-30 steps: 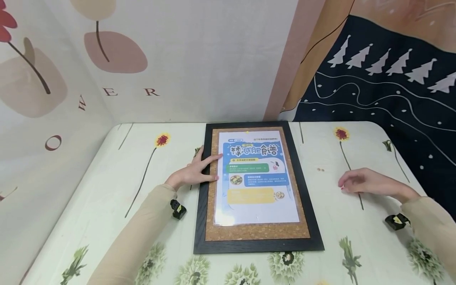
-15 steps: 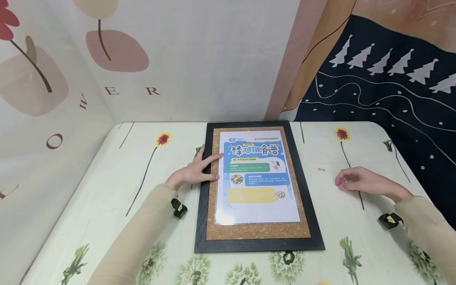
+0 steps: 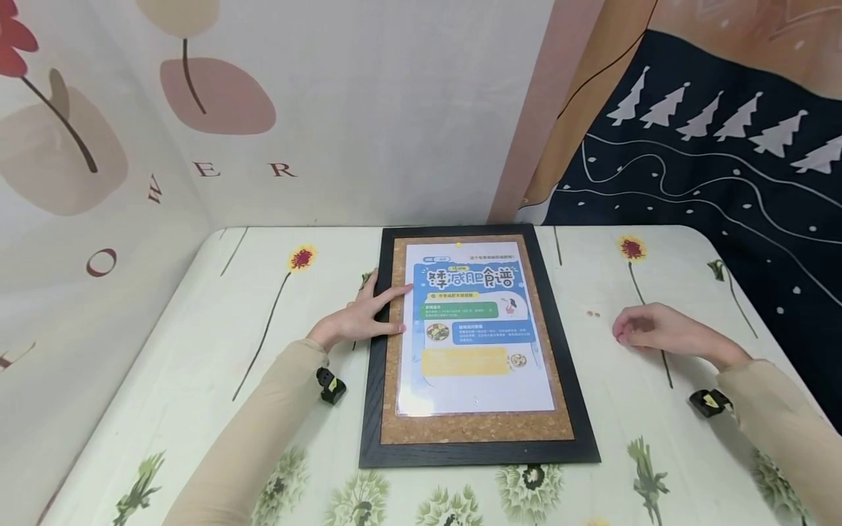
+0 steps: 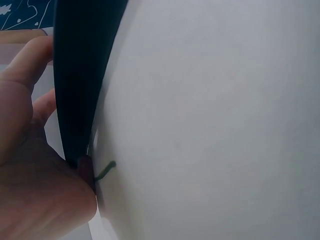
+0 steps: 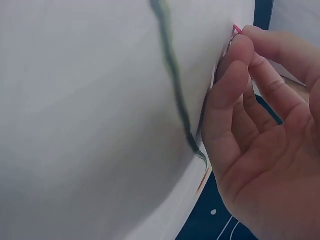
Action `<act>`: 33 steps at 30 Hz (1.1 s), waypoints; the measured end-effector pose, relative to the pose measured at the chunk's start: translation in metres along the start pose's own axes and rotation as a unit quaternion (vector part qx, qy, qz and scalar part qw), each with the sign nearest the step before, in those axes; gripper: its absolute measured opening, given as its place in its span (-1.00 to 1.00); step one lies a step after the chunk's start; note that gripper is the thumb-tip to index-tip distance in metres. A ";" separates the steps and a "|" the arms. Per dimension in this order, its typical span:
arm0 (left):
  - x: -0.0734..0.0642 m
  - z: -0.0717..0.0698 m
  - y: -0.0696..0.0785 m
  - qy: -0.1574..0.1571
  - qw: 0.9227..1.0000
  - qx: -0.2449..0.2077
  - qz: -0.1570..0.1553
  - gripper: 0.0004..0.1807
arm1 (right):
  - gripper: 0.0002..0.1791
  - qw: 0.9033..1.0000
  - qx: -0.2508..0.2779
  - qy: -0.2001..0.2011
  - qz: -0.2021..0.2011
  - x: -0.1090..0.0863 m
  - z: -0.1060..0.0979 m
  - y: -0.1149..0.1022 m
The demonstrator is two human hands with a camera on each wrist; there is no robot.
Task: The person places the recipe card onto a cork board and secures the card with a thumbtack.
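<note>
Head view showed, farthest left, a pale wall hanging (image 3: 368, 95) printed with blossoms and the letters O, W, E and R, and below it the flower-patterned table (image 3: 191, 380). One beige sleeve (image 3: 250, 431), with a small black device (image 3: 331, 387) at its cuff, led up to the left hand (image 3: 355, 320). That hand was open, its fingers spread over the left side of a black frame (image 3: 375, 394), two tips reaching the left edge of a printed sheet (image 3: 473, 394). The frame lay mid-table, its upper end close to the wall hanging; inside it the sheet lay on a cork panel (image 3: 476, 429), with a yellow dot (image 3: 458, 245) at its top edge and green, blue and yellow panels below a large heading. Right of the frame came two tiny brownish spots (image 3: 597, 314), printed or loose I couldn't tell, then the right hand (image 3: 647, 326), just beyond them and apart from the frame. Right wrist view had its fingers curled, pinching a small pink thing (image 5: 237, 28) at the tips. Behind, far right, hung dark cloth (image 3: 697, 164) with white trees
</note>
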State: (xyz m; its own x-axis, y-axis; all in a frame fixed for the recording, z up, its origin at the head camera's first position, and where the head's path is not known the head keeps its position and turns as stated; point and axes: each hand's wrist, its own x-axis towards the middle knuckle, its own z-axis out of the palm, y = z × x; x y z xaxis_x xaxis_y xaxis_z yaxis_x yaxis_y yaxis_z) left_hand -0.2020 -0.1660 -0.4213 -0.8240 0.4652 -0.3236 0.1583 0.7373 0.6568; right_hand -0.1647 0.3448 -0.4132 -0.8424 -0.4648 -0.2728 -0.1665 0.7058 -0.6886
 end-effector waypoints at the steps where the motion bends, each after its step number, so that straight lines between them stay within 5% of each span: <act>1: 0.000 0.000 0.000 0.000 1.000 0.000 0.000 -0.14 | -0.92 1.000 -0.003 0.001 -0.002 0.001 0.000 0.000; 33: 0.001 0.001 -0.002 0.000 1.000 0.004 0.002 -0.15 | -0.89 0.995 0.067 0.018 -0.072 0.037 0.010 -0.013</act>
State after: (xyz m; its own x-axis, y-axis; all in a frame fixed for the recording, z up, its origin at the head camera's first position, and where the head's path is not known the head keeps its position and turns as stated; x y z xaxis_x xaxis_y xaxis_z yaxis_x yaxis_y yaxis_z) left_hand -0.2031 -0.1664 -0.4237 -0.8232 0.4679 -0.3217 0.1658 0.7400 0.6518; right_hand -0.1881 0.3129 -0.4213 -0.8331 -0.5347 -0.1417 -0.2190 0.5540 -0.8032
